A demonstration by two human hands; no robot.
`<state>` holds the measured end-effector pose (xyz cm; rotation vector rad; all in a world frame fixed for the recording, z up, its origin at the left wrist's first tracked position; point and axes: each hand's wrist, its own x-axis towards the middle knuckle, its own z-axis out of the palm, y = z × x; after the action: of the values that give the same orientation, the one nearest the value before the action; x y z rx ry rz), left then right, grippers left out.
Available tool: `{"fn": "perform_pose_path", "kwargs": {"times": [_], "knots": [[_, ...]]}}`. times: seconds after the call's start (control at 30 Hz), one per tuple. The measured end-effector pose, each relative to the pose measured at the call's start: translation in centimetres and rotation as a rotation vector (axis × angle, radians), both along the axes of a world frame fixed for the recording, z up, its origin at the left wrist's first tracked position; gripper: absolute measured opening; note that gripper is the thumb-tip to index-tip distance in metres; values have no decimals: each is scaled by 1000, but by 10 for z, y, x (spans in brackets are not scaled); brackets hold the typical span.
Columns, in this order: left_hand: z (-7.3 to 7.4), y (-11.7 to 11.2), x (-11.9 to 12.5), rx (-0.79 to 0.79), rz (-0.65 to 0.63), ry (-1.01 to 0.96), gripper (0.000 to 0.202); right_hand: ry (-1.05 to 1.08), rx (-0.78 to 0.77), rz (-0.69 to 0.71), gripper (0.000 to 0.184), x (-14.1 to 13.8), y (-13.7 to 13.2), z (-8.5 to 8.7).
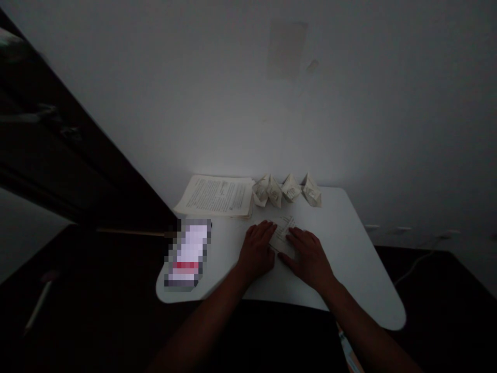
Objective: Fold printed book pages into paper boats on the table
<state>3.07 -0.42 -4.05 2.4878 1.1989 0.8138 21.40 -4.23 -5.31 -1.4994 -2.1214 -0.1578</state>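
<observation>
A small folded piece of printed paper (pixel 282 235) lies on the white table between my hands. My left hand (pixel 257 249) rests on its left side, fingers laid over the paper and thumb bent in near the lower edge. On the other side, my right hand (pixel 309 255) touches the paper with its fingertips, the thumb spread away toward the near corner. Both hands press from above, neither wrapped around it. Behind them, several folded paper shapes (pixel 291 189) made of printed pages stand in a row. The dim light hides the fine creases.
A stack of printed sheets (pixel 221 197) lies at the table's back left. Nearer, a phone (pixel 190 251) with a lit, blurred screen sits by the left edge. The white table (pixel 357 259) has rounded corners and stands against a wall (pixel 233 103). A dark door (pixel 58 129) is at left.
</observation>
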Motion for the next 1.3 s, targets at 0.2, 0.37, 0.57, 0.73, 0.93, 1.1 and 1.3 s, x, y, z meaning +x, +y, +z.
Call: {"fn": "perform_pose_path", "kwargs": {"times": [0.2,0.37,0.57,0.73,0.93,1.1,1.3], "knots": [[1,-1,0,7,0,-21,63,4,9,-1,42,0,0,1],[1,0,-1,11,3,-22,60,32,15,-25,48,1,0,-1],[0,1,-1,18,7,-14,55,40,11,-40,50,0,0,1],[-1,1,0,43,27,-39,51,50,13,-35,51,0,0,2],[-1,2,1,69,39,-62,42,62,24,-34,49,0,0,1],[0,2,0,74,55,-80,33,65,32,-20,46,0,0,1],[1,1,1,74,61,-77,27,71,26,-23,43,-1,1,2]]}}
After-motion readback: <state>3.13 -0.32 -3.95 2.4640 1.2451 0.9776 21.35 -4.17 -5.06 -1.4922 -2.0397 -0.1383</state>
